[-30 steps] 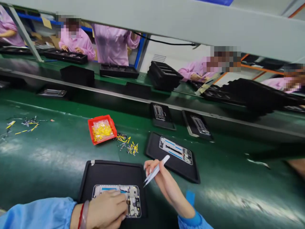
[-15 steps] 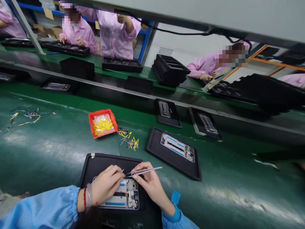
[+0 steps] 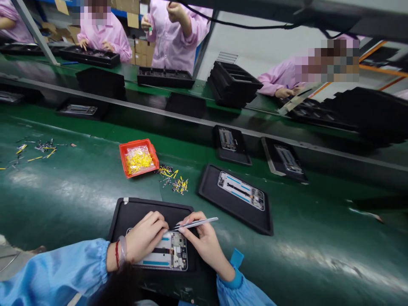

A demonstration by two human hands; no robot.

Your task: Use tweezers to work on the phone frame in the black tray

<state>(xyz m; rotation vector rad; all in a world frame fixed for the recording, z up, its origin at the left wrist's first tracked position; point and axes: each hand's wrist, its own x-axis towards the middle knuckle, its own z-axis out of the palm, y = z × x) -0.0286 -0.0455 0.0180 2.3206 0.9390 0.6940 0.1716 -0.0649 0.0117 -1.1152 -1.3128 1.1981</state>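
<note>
- Looking down from the head view, the phone frame lies in a black tray at the near edge of the green counter — take this frame as the landmark.
- Left hand rests on the frame's upper left part, fingers curled and pinching at something tiny near the frame's top edge; what it pinches is too small to tell.
- Right hand sits just to the right of the frame, clenched on a pair of tweezers.
- Tweezers run nearly level, long axis left to right, tips aimed left at the frame's top edge, meeting the left fingertips there — both hands are about equally near that spot.
- Beyond the frame, up and slightly left, stands an orange box of yellow parts, with loose yellow parts scattered just to its right.
- Up and right of the frame lies a second tray with another phone frame in it.
- Farther beyond the frame, across the conveyor, people in pink coats work at stacks of black trays.
</note>
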